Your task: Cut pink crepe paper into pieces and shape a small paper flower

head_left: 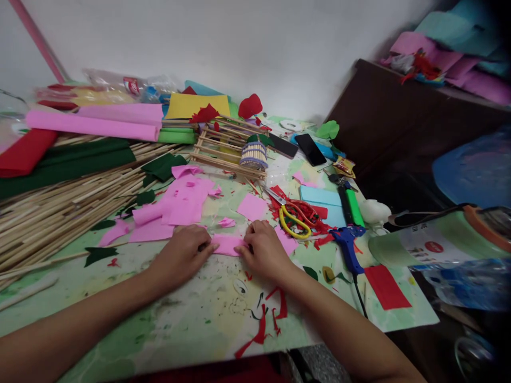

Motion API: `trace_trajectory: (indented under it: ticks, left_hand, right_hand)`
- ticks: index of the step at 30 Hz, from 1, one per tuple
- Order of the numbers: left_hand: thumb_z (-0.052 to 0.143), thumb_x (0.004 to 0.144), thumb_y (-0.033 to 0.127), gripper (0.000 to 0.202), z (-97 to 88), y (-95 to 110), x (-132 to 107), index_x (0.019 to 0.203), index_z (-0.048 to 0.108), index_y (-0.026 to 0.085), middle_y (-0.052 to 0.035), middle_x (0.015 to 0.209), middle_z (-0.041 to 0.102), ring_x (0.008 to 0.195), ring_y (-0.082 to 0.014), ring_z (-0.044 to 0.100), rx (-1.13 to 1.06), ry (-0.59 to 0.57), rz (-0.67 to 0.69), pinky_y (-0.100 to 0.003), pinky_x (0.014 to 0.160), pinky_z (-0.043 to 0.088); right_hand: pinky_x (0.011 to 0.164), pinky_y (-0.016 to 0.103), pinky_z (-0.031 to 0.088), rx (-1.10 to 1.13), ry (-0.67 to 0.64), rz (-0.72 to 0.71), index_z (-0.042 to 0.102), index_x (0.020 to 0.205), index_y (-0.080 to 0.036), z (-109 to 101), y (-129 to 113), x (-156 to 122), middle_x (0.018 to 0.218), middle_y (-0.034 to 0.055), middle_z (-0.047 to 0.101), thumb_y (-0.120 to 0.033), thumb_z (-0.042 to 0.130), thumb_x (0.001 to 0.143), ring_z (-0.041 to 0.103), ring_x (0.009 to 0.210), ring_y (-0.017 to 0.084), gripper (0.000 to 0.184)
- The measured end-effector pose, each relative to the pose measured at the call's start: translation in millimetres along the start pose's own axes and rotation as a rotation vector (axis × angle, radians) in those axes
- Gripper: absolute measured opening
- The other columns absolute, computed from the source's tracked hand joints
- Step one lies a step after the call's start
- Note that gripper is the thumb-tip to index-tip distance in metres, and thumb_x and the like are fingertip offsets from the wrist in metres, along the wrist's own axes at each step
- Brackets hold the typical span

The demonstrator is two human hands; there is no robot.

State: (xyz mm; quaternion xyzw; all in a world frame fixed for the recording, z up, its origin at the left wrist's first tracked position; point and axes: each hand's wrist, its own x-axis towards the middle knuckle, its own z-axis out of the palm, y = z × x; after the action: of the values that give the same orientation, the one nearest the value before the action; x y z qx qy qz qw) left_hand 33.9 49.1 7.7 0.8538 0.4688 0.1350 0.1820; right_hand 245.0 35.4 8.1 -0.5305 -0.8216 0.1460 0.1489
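A small strip of pink crepe paper (227, 245) lies near the middle of the table, stretched between both hands. My left hand (186, 250) pinches its left end, thumb on top. At the other end, my right hand (263, 247) pinches the paper with curled fingers. Just beyond are a loose pink square (252, 206) and a pile of pink crepe pieces (186, 199). Yellow-handled scissors (293, 221) rest on red scraps to the right of my right hand.
Bundled wooden sticks (75, 213) and paper rolls (96, 122) fill the left side. A stick frame (227, 151) stands at the back. On the right are a blue glue gun (348, 249), a phone (310, 149), red paper (387, 287) and a large bottle (423, 242) near the edge.
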Motion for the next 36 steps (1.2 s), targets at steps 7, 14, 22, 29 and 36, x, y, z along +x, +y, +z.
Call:
trace_trajectory:
  ticks: [7,14,22,29,36]
  left_hand:
    - [0.039,0.089,0.035,0.031,0.2,2.9,4.5,0.065,0.047,0.018,-0.0035,0.067,0.054,0.071,-0.0211,0.048,0.073,-0.039,-0.014,-0.034,0.067,0.032]
    - [0.038,0.090,0.036,0.032,-0.5,2.7,6.5,0.066,0.050,0.018,-0.0043,0.066,0.055,0.070,-0.0221,0.049,0.152,-0.073,-0.003,-0.036,0.068,0.031]
    - [0.036,0.091,0.036,0.034,-0.1,2.5,9.0,0.065,0.050,0.018,-0.0045,0.066,0.056,0.070,-0.0223,0.049,0.176,-0.100,-0.014,-0.036,0.067,0.031]
    - [0.038,0.090,0.035,0.032,-3.3,4.8,12.6,0.066,0.051,0.018,-0.0046,0.067,0.056,0.069,-0.0218,0.049,0.193,-0.119,-0.036,-0.036,0.067,0.031]
    - [0.038,0.089,0.037,0.034,-4.4,4.3,16.0,0.064,0.051,0.019,-0.0041,0.065,0.056,0.067,-0.0213,0.048,0.183,-0.107,-0.037,-0.036,0.066,0.031]
  right_hand:
    - [0.074,0.030,0.031,0.069,0.003,0.005,0.061,0.063,-0.015,-0.5,3.9,-1.3,0.081,0.0030,0.049,-0.034,0.065,0.078,0.040,0.082,0.016,0.025]
    - [0.074,0.030,0.031,0.071,-0.021,0.051,0.061,0.063,-0.015,-2.1,2.5,-0.7,0.079,0.0035,0.049,-0.034,0.057,0.085,0.040,0.081,0.016,0.029]
    - [0.076,0.031,0.032,0.021,-0.052,0.117,0.060,0.066,-0.014,-3.9,-1.9,0.3,0.081,0.0055,0.050,-0.033,0.054,0.086,0.041,0.082,0.018,0.028]
    - [0.074,0.033,0.031,-0.034,-0.070,0.124,0.063,0.071,-0.015,-2.2,-3.8,0.1,0.081,0.0059,0.051,-0.030,0.048,0.089,0.040,0.080,0.018,0.027]
    - [0.077,0.036,0.031,-0.073,-0.073,0.129,0.063,0.071,-0.015,-1.3,-5.1,-0.7,0.081,0.0079,0.050,-0.030,0.048,0.088,0.039,0.083,0.021,0.027]
